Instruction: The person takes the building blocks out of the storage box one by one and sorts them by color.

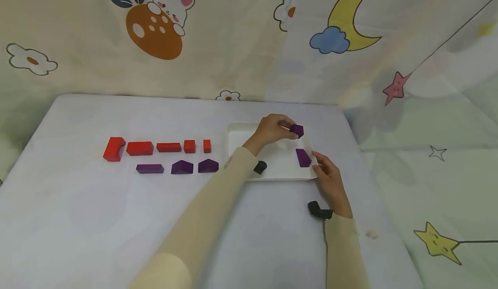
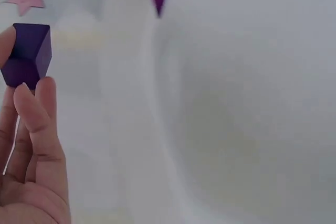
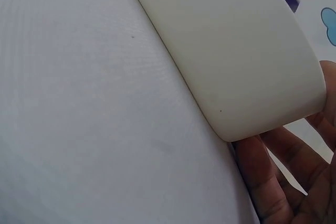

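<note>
My left hand (image 1: pixel 273 129) pinches a purple block (image 1: pixel 297 130) above the right part of a white tray (image 1: pixel 280 179). In the left wrist view, the thumb and fingertips of the left hand (image 2: pixel 37 150) hold this angular purple block (image 2: pixel 29 56). A purple block with a slanted side (image 1: pixel 303 158) lies in the tray near its right wall. My right hand (image 1: pixel 330 181) grips the tray's near right corner. In the right wrist view, fingers of the right hand (image 3: pixel 294 177) reach under that corner of the tray (image 3: pixel 236 66).
Left of the tray stands a row of several red blocks (image 1: pixel 140 148). Nearer lie a purple bar (image 1: pixel 149 168) and two purple peaked blocks (image 1: pixel 182 167), (image 1: pixel 208 165). Black wrist devices (image 1: pixel 320 211) sit by both sleeves. A printed cloth (image 1: pixel 241 42) hangs behind the table.
</note>
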Action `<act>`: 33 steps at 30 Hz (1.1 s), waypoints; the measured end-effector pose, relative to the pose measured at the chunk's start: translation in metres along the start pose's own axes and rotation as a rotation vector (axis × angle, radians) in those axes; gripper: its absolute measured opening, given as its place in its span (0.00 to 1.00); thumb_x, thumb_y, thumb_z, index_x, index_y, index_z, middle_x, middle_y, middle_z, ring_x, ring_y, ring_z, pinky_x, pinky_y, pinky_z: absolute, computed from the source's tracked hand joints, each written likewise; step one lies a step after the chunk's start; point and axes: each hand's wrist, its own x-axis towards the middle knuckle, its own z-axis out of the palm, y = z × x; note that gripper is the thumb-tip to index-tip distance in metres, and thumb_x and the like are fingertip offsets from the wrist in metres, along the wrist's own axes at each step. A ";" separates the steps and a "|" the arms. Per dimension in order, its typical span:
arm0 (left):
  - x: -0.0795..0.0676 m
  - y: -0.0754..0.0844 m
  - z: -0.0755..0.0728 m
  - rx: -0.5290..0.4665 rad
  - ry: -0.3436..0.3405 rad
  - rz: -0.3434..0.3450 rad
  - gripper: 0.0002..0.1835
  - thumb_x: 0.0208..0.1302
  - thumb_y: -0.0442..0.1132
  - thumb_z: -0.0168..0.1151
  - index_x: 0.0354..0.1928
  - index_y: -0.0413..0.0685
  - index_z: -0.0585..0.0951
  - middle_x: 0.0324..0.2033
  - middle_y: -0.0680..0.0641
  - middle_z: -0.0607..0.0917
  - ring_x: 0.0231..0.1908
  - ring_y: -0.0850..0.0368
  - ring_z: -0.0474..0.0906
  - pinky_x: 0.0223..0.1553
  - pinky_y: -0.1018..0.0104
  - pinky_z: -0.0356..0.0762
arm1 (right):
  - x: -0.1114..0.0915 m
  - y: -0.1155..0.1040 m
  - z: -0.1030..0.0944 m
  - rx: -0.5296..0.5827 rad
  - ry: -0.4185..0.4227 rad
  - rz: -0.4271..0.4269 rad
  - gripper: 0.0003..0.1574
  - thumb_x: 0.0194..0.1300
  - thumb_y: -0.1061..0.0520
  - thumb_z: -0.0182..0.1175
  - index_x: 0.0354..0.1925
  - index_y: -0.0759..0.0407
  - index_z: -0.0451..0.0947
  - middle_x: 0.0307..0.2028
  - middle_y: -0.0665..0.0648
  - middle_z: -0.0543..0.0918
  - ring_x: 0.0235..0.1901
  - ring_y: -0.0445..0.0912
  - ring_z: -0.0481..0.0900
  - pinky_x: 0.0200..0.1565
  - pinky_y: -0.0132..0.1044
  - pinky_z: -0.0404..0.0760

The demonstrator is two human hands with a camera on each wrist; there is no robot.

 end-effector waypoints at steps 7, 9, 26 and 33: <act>-0.055 0.017 -0.053 -0.050 -0.093 0.087 0.20 0.61 0.37 0.83 0.54 0.45 0.89 0.47 0.50 0.92 0.46 0.59 0.91 0.53 0.61 0.85 | -0.002 -0.001 -0.001 -0.006 0.011 0.010 0.30 0.83 0.66 0.54 0.78 0.63 0.69 0.71 0.72 0.76 0.48 0.33 0.77 0.51 0.18 0.75; -0.076 0.015 -0.071 -0.028 -0.093 0.100 0.19 0.61 0.36 0.83 0.53 0.44 0.88 0.46 0.49 0.92 0.46 0.58 0.91 0.54 0.61 0.86 | -0.002 0.001 -0.001 -0.024 0.011 0.002 0.30 0.83 0.65 0.54 0.78 0.63 0.69 0.71 0.72 0.75 0.48 0.31 0.76 0.51 0.17 0.74; -0.245 -0.052 -0.223 0.321 0.092 -0.092 0.17 0.60 0.36 0.81 0.50 0.44 0.86 0.45 0.47 0.92 0.49 0.43 0.88 0.46 0.63 0.86 | -0.007 0.000 0.001 -0.065 0.010 0.003 0.31 0.84 0.62 0.53 0.80 0.62 0.68 0.72 0.72 0.75 0.51 0.29 0.76 0.51 0.15 0.72; -0.303 -0.076 -0.272 0.419 0.192 -0.181 0.21 0.61 0.36 0.82 0.52 0.39 0.85 0.48 0.37 0.91 0.51 0.37 0.88 0.42 0.74 0.83 | -0.004 0.001 0.001 -0.059 0.001 0.027 0.32 0.85 0.61 0.51 0.81 0.61 0.66 0.73 0.69 0.73 0.54 0.35 0.77 0.51 0.15 0.72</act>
